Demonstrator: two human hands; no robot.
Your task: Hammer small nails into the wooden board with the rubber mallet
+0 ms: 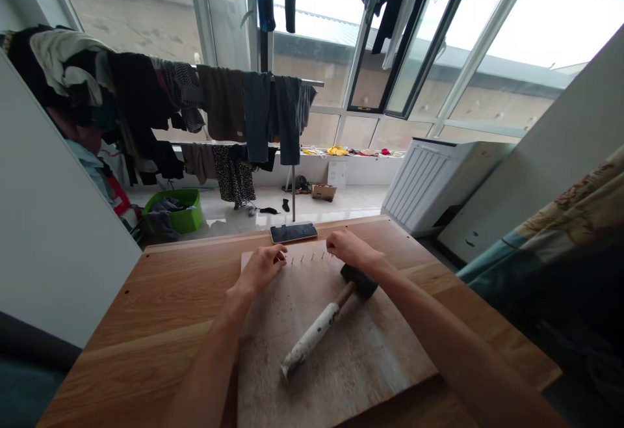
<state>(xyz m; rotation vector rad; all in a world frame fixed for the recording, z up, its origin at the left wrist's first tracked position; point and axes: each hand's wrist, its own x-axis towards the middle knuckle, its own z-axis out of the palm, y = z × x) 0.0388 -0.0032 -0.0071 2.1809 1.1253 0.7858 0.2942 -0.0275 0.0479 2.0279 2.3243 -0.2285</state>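
A row of several thin nails [312, 257] stands upright near the far edge of a worn wooden board [273, 324]. At the left end of the row is my left hand [263, 267], its thumb and fingers bent together in a pinch. My right hand [350, 247] is curled over the right end, close to the last nails. Whatever lies between the fingertips of either hand is too small or hidden to make out. A hammer [316, 337] with a black head and a white-wrapped handle rests diagonally on the board, its head beside my right forearm.
The board lies on a wooden table [160, 311]. A phone [293, 232] lies flat past the board, by the table's far edge. Beyond are a clothes rack with laundry [221, 103], a green basin [190, 212] and a white ribbed appliance [429, 177].
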